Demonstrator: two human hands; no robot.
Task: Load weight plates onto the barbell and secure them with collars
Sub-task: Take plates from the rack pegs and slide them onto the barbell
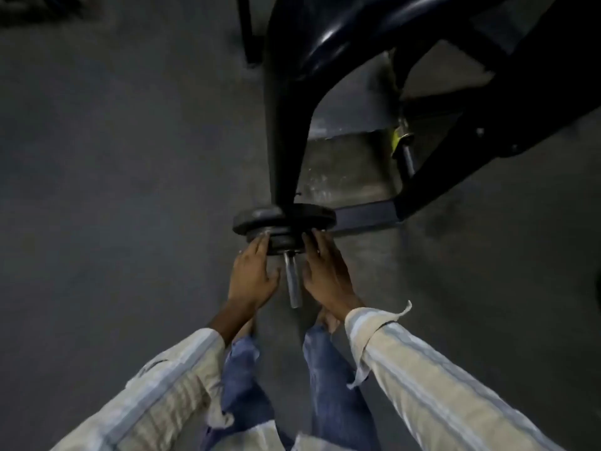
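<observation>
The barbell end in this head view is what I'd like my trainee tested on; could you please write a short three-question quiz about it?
1. True or false: a collar already sits on the bare bar end.
2. Which plate is nearer the person: A) the smaller plate, B) the larger plate?
3. Where are the left hand and right hand placed?

Key:
1. False; no collar shows on the bare steel.
2. A.
3. One on each side of the smaller plate, fingers at its rim, with the bar end between them.
</observation>
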